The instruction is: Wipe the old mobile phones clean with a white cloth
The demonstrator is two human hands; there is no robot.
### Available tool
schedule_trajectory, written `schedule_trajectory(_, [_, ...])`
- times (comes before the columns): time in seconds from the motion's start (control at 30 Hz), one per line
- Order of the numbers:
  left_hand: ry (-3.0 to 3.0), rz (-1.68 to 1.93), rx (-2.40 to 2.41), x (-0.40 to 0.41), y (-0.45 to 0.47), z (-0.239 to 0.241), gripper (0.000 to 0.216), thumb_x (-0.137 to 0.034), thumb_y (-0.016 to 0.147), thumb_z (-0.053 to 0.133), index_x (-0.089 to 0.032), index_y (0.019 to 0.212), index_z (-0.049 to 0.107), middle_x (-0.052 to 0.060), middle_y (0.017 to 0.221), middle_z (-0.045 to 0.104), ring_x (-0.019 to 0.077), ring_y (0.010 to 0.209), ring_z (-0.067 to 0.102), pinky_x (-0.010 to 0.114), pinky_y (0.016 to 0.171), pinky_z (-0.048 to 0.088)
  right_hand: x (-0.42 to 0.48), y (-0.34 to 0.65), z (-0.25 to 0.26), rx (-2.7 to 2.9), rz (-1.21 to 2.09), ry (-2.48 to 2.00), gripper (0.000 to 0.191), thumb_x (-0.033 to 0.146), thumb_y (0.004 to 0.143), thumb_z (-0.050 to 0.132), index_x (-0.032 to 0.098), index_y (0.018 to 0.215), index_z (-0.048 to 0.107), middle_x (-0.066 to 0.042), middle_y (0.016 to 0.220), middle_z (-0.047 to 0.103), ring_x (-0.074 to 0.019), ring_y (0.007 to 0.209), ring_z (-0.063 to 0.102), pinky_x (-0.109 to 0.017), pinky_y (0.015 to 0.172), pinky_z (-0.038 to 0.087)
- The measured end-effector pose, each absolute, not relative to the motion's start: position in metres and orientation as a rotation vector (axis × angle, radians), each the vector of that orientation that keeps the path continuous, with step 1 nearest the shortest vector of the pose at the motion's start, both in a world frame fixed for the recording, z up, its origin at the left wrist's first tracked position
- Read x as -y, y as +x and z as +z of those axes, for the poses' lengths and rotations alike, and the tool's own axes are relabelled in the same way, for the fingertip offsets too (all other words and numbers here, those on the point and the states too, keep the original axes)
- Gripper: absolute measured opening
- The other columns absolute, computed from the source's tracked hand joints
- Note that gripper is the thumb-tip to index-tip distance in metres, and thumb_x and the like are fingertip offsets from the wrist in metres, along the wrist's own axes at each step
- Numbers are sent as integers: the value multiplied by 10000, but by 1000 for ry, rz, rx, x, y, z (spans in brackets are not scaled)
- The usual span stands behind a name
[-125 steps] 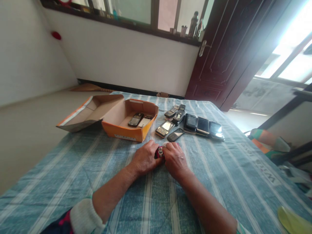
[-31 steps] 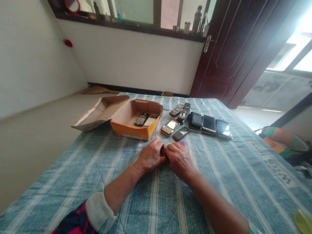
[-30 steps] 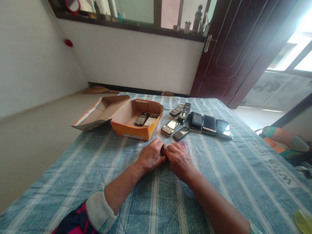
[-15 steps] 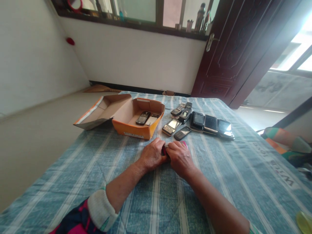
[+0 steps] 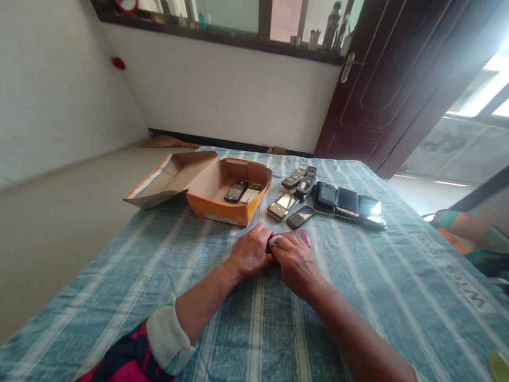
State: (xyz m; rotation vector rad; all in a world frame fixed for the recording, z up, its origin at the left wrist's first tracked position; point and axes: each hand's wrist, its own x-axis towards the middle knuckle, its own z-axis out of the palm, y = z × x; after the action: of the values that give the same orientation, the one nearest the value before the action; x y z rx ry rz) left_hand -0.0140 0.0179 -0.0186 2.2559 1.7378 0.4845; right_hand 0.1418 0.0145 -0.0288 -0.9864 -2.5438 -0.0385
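Before me, a phone with a pink edge (image 5: 305,237) lies nearly flat, low over the tablecloth. My left hand (image 5: 251,251) is closed on its left end. Fingers bent, my right hand (image 5: 295,260) presses a small white cloth (image 5: 275,240) against the phone's face; most of the cloth is hidden under the fingers. Just beyond my hands are a keypad phone with a bright screen (image 5: 283,206) and a dark keypad phone (image 5: 301,217). To their left stands an open orange box (image 5: 218,213), with a black phone (image 5: 236,190) and a white-backed phone (image 5: 252,194) inside.
Several older phones (image 5: 305,187) lie heaped behind. Dark touchscreen phones (image 5: 347,202) sit in a row at right, some stacked. The box's lid (image 5: 170,175) is folded out leftward. A striped blue cloth (image 5: 159,265) covers the table. A yellowish object (image 5: 499,366) shows at lower right.
My right hand has slid slightly toward me over the phone, so more of its pink edge and face shows. My left hand keeps its grip. The whole view has shifted slightly.
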Motion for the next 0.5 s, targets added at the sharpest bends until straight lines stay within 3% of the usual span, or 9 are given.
schedule_trajectory(0.37, [2254, 511, -1741, -18, -14, -19, 358, -504, 743, 661, -179, 866, 573, 44, 879, 558, 201, 775, 580, 292, 676, 437, -34, 150, -28, 2459, -127, -1273, 185, 100, 895, 507, 188, 834, 659, -74, 913, 644, -213, 897, 523, -317, 735, 360])
schedule_trajectory(0.5, [2264, 481, -1763, -17, -14, -15, 331, -470, 723, 686, -187, 857, 580, 33, 872, 551, 194, 770, 574, 284, 671, 432, -37, 160, -30, 2367, -194, -1396, 211, 75, 879, 501, 200, 817, 659, -77, 900, 649, -218, 867, 531, -324, 703, 361])
